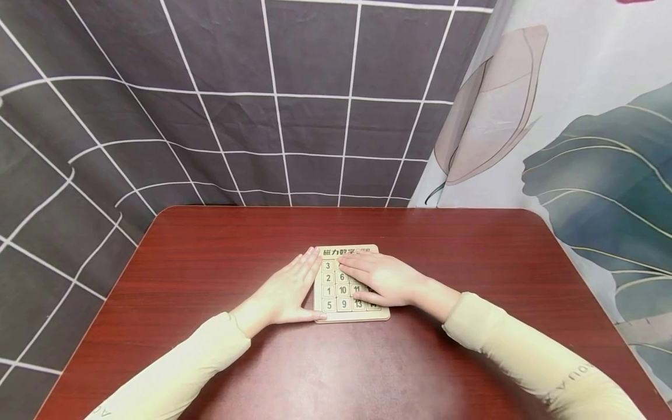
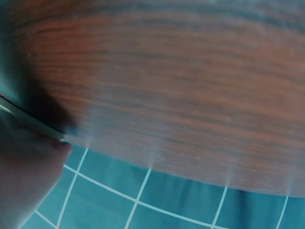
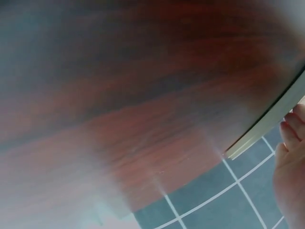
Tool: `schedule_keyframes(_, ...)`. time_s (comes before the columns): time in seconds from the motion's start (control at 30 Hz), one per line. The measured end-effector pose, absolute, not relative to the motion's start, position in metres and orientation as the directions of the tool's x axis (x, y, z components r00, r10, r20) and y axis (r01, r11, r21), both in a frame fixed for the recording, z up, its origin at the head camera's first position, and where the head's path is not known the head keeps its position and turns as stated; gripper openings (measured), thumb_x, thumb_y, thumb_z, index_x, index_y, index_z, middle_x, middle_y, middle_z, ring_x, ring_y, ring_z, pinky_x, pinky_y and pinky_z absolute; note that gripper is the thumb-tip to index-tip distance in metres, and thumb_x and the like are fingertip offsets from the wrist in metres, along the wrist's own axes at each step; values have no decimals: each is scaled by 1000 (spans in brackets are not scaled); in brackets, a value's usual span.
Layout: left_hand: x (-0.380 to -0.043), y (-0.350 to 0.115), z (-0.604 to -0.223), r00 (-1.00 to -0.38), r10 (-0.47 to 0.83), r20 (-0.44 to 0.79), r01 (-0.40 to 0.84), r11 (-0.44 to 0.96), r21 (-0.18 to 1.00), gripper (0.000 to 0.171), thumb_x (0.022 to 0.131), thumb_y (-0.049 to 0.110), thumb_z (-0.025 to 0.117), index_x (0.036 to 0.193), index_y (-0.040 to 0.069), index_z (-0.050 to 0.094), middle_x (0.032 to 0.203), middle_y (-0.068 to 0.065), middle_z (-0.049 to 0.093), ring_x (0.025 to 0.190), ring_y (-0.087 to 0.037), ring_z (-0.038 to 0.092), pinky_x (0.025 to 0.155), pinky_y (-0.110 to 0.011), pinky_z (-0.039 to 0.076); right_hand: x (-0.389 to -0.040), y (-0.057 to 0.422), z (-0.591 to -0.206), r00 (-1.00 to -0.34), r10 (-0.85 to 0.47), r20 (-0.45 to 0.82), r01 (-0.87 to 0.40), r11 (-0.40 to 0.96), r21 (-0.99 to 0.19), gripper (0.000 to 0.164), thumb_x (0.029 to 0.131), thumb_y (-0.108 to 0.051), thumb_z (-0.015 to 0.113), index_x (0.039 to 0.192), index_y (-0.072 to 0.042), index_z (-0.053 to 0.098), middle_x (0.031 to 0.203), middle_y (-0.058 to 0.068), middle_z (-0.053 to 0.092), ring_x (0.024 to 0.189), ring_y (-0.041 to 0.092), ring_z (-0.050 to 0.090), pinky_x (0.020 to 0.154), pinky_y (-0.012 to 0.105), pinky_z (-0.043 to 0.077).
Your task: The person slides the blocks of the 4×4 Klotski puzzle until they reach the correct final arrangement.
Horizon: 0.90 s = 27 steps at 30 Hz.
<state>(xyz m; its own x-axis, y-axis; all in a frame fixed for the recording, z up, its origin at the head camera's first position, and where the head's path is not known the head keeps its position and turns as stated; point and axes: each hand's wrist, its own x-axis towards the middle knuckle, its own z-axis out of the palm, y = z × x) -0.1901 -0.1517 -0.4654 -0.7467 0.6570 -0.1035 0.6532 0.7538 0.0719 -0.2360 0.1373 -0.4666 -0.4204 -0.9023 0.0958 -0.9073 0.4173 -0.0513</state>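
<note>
A light wooden number slide puzzle [image 1: 349, 315] lies flat near the middle of the table, its printed heading at the far end and square numbered tiles below. My left hand [image 1: 287, 290] rests along its left side, fingers straight against the upper left edge and thumb at the lower left corner. Across the right-hand tiles lies my right hand [image 1: 391, 282], fingers stretched out and covering several numbers. Only a thin edge of the board [image 3: 267, 123] shows in the right wrist view, beside that hand's fingers [image 3: 289, 136]. The left wrist view catches part of my left hand [image 2: 28, 167].
The puzzle lies on a reddish-brown wooden table [image 1: 220, 245] with rounded far corners. Behind it hangs a dark grey curtain [image 1: 315, 122] with white grid lines. To the right is a white leaf-patterned curtain [image 1: 577, 76].
</note>
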Motion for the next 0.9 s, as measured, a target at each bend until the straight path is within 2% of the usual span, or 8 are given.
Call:
schedule_keyframes(0.33,-191,-156,-472,-745,661,-86,656,750,80,117,92,73,62,164,-10,23,175,-28,18,165,-39,20,135,-48,26,-238,163,-465,-467,-876,124,-884,461,-78,64,104,-40,64,155,-2,53,163,13,51,154,26,47,131,49,34)
schedule_keyframes(0.53,-191,-155,-471,-743,665,-72,660,746,86,116,92,72,64,164,-10,25,175,-28,19,165,-40,20,135,-48,27,-237,186,-466,-500,-855,141,-866,495,-69,64,103,-39,66,154,-2,55,162,13,53,153,26,49,130,51,36)
schedule_keyframes(0.9,-191,-154,-473,-743,667,-53,660,744,109,116,92,70,65,164,-11,24,175,-28,18,165,-40,19,135,-48,26,-235,191,-470,-497,-859,126,-867,497,-32,64,104,-39,65,154,-2,54,163,13,52,153,26,49,130,48,36)
